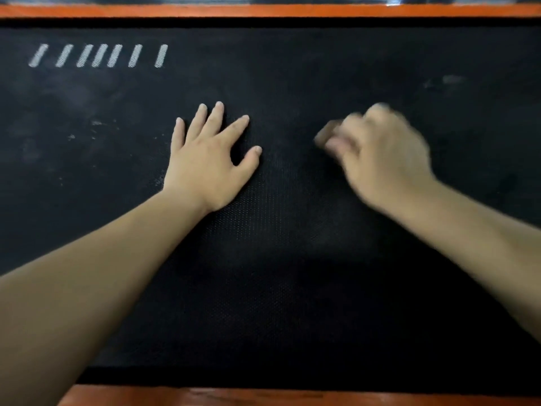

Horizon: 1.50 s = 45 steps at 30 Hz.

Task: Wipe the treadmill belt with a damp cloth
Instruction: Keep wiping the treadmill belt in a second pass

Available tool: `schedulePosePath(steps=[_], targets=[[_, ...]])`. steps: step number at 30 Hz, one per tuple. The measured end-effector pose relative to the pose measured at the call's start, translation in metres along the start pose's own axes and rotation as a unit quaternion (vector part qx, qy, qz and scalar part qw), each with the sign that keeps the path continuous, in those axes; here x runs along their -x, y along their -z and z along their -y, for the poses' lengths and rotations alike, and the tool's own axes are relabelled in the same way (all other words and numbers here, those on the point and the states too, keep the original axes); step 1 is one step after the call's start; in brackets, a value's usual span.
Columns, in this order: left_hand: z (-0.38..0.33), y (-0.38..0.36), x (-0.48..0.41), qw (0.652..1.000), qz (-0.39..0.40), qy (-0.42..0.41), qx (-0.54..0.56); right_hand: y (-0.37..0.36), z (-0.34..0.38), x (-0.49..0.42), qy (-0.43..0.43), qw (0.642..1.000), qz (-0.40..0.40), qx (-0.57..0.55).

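Treadmill belt (292,288) ran sideways in front of me, black and bumpy, sitting between the orange side rails (263,10). My left hand (209,159) lay flat on it near the middle, fingers straight and spread, gripping nothing. My right hand (377,153) was near it over the belt, fingers curled, but honestly too blurred to tell whether it held anything. White slanted stripes (99,55) sat far left, with pale dusty smudges (450,80) over to the right.

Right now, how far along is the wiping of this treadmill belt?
Done: the belt between and below the hands looks dark and even. In hand: the left hand presses flat on the belt while the right hand, blurred, is curled; whether it holds anything I cannot tell. Left: pale specks at the left and a grey smear at upper right.
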<state>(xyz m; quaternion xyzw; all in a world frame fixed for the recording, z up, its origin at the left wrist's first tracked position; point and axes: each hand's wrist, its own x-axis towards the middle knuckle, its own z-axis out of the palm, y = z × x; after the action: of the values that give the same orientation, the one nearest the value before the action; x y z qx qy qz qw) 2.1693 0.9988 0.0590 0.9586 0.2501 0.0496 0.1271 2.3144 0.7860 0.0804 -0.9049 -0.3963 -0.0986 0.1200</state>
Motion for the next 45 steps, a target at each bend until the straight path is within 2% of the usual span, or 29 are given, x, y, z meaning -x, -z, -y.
schedulePosePath(steps=[2,3,4,7,8,9,12,13,14,17,18,20,22,23,26,27,28,31,32,34,36,37,38,41,42,43,45], targets=[[-0.003,0.003,0.001,1.000,0.001,0.006,0.003,0.006,0.031,0.046,0.145,0.985,0.052,-0.074],[-0.006,0.006,0.001,1.000,0.009,0.016,0.006,0.009,0.032,0.059,0.186,0.974,0.079,-0.099],[-0.010,0.007,0.000,0.999,0.022,0.027,0.011,0.013,0.024,0.060,0.180,0.975,0.082,-0.101],[-0.025,0.008,-0.002,0.996,0.043,0.065,0.037,0.020,-0.004,0.043,-0.015,0.998,0.025,-0.055],[-0.028,0.005,-0.001,0.996,0.038,0.074,0.044,0.020,0.000,0.050,-0.029,0.999,0.009,-0.033],[-0.030,0.001,0.001,0.996,0.028,0.077,0.045,0.021,0.011,0.063,-0.002,1.000,0.012,-0.024],[-0.030,-0.005,0.005,0.997,0.001,0.068,0.041,0.023,0.038,0.113,0.176,0.978,0.077,-0.085],[-0.030,-0.006,0.005,0.997,-0.003,0.064,0.041,0.026,0.029,0.111,0.186,0.975,0.084,-0.087],[-0.029,-0.005,0.005,0.997,-0.004,0.063,0.037,0.027,0.014,0.100,0.153,0.983,0.071,-0.068],[-0.030,-0.005,0.006,0.998,-0.002,0.064,0.022,0.028,-0.030,0.065,-0.040,0.999,0.001,-0.027],[-0.031,-0.006,0.006,0.998,-0.002,0.062,0.018,0.027,-0.031,0.070,-0.048,0.998,-0.010,-0.028],[-0.033,-0.007,0.008,0.998,-0.006,0.055,0.013,0.028,-0.014,0.095,0.037,0.998,0.008,-0.044],[-0.034,-0.004,0.010,0.999,-0.014,0.045,0.018,0.028,-0.012,0.112,0.122,0.986,0.060,-0.098],[-0.035,-0.003,0.011,0.999,-0.017,0.034,0.021,0.030,-0.021,0.104,0.119,0.986,0.060,-0.098],[-0.050,-0.006,0.013,0.999,-0.020,-0.024,0.035,0.032,-0.048,0.055,-0.048,0.998,0.003,-0.040],[-0.057,-0.009,0.014,0.999,-0.020,-0.025,0.044,0.028,-0.047,0.056,-0.063,0.998,-0.003,-0.032],[-0.064,-0.012,0.014,0.998,-0.021,-0.015,0.052,0.027,-0.037,0.065,-0.037,0.999,0.004,-0.032],[-0.070,-0.020,0.016,0.999,-0.027,0.011,0.043,0.027,-0.002,0.108,0.145,0.979,0.075,-0.118],[-0.069,-0.021,0.016,0.999,-0.028,0.010,0.037,0.029,-0.008,0.102,0.157,0.977,0.083,-0.121],[-0.068,-0.021,0.016,0.999,-0.029,0.005,0.034,0.024,-0.034,0.060,0.076,0.995,0.030,-0.057],[-0.068,-0.021,0.016,0.999,-0.028,0.005,0.033,0.020,-0.056,0.022,-0.074,0.997,-0.008,-0.021],[-0.069,-0.020,0.015,0.999,-0.027,0.005,0.033,0.016,-0.054,0.021,-0.092,0.995,-0.023,-0.021],[-0.070,-0.020,0.015,0.999,-0.027,0.003,0.033,0.013,-0.043,0.028,-0.071,0.997,-0.026,-0.025],[-0.070,-0.020,0.016,0.999,-0.028,0.003,0.028,0.012,-0.006,0.067,0.117,0.987,0.043,-0.103],[-0.070,-0.020,0.017,0.999,-0.027,0.004,0.027,0.013,-0.012,0.059,0.127,0.985,0.054,-0.107],[-0.070,-0.020,0.017,0.999,-0.024,0.005,0.028,0.013,-0.024,0.040,0.095,0.991,0.039,-0.089],[-0.070,-0.021,0.017,0.999,-0.023,0.008,0.026,0.012,-0.055,-0.006,-0.056,0.996,-0.010,-0.072]])
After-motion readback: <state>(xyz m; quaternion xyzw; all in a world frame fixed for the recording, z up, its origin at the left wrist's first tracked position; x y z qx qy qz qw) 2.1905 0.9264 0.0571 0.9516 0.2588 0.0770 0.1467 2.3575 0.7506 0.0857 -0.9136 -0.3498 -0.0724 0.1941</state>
